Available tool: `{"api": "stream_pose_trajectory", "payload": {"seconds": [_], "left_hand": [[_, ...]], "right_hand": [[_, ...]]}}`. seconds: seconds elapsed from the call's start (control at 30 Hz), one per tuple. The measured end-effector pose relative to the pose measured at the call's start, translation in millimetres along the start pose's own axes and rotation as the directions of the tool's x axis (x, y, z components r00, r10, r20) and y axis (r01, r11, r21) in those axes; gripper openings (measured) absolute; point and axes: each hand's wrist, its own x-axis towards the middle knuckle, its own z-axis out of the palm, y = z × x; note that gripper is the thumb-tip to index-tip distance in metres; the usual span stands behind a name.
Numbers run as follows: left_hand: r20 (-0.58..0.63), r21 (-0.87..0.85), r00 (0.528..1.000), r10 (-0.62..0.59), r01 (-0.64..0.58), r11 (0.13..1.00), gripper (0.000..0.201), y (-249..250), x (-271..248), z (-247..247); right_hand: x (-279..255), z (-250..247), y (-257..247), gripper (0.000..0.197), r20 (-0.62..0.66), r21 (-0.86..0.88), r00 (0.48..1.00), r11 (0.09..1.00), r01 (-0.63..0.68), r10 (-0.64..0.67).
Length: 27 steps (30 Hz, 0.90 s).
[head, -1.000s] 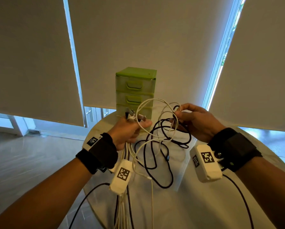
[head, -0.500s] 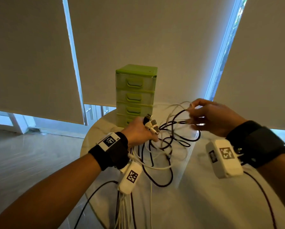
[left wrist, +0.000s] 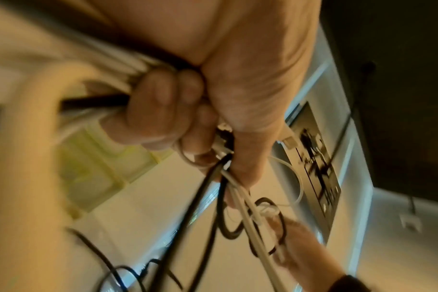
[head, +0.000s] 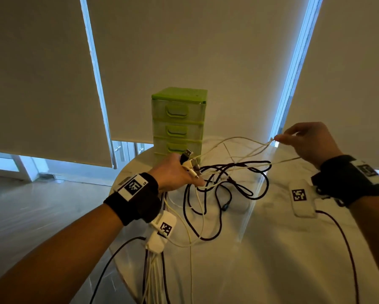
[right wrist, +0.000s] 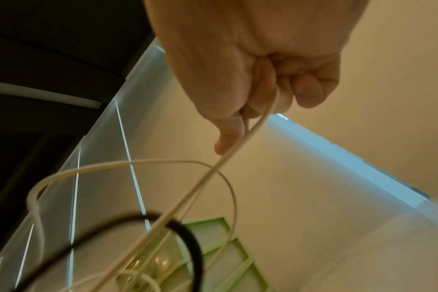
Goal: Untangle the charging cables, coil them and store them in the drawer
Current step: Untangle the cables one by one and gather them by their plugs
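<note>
We find the left hand (head: 173, 172) closed in a fist round a bundle of cable ends, several plugs (head: 189, 160) standing out above the knuckles; in our judgement this grip anchors the ends so that strands can be drawn out against it. The right hand (head: 309, 143), raised well apart to the right, pinches a white cable (head: 234, 142) between thumb and fingertip, the strand running fairly straight from fist to pinch. We judge this separates it from the black cable (head: 245, 167), whose loops hang slack between the hands above the white round table (head: 294, 249). Nothing is coiled yet. The green drawer unit (head: 178, 121) stands at the table's far edge, just behind the left hand, all visible drawers closed.
</note>
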Motion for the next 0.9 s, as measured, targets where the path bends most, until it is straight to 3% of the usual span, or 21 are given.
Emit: {"api": "stream_pose_trajectory", "payload": {"seconds": [0.07,0.17,0.23,0.27,0.33,0.37,0.43,0.5,0.63,0.77,0.83,0.9], "left_hand": [[-0.005,-0.078,0.999,-0.032,0.031,0.996,0.024,-0.4,-0.2,-1.8],[-0.036,-0.242,0.992,-0.12,0.108,0.964,0.028,-9.5,2.4,-9.7],[-0.059,-0.328,0.987,-0.15,0.123,0.937,0.029,-16.4,5.0,-13.1],[-0.064,-0.343,0.985,-0.161,0.13,0.931,0.028,-17.9,5.5,-12.8],[-0.061,-0.366,0.983,-0.174,0.14,0.92,0.025,-19.1,7.9,-10.1],[-0.041,-0.382,0.982,-0.184,0.155,0.911,0.023,-17.9,8.7,-8.3],[0.013,-0.414,0.981,-0.194,0.182,0.892,0.02,-15.1,10.8,-4.9],[0.043,-0.429,0.98,-0.193,0.193,0.882,0.018,-12.0,10.5,-3.7],[0.095,-0.468,0.982,-0.162,0.188,0.864,0.015,-7.7,5.4,-5.9],[0.116,-0.487,0.98,-0.162,0.198,0.851,0.021,-4.6,4.1,-5.9],[0.072,-0.477,0.981,-0.178,0.19,0.858,0.017,-3.4,1.3,-10.4],[0.029,-0.488,0.98,-0.195,0.184,0.853,0.014,-5.2,-0.3,-15.1]], "right_hand": [[3.7,13.2,6.7,0.024,-0.088,-0.006,0.996,1.0,-0.007,0.007],[-5.7,27.3,6.8,0.026,-0.051,-0.092,0.999,0.996,-0.009,0.004],[-27.9,31.6,-8.1,0.028,-0.112,-0.133,0.98,0.98,0.149,-0.164],[-44.1,33.0,-20.3,0.02,-0.15,-0.129,0.943,0.951,0.28,-0.298],[-75.9,41.6,-46.5,0.013,-0.017,-0.11,0.857,0.853,0.51,-0.515],[-87.5,49.6,-55.4,0.014,0.123,-0.104,0.82,0.815,0.571,-0.559],[-97.5,69.6,-62.4,0.026,0.343,-0.177,0.782,0.782,0.597,-0.52],[-91.3,83.2,-60.8,0.037,0.396,-0.3,0.794,0.753,0.586,-0.461],[-81.2,92.6,-65.9,0.029,0.375,-0.238,0.833,0.827,0.51,-0.406],[-77.7,101.3,-71.7,0.018,0.342,-0.268,0.843,0.816,0.512,-0.416],[-69.6,92.8,-67.1,0.013,0.207,-0.123,0.895,0.897,0.425,-0.396],[-60.2,80.6,-60.1,0.016,0.005,0.02,0.961,0.961,0.277,-0.277]]}}
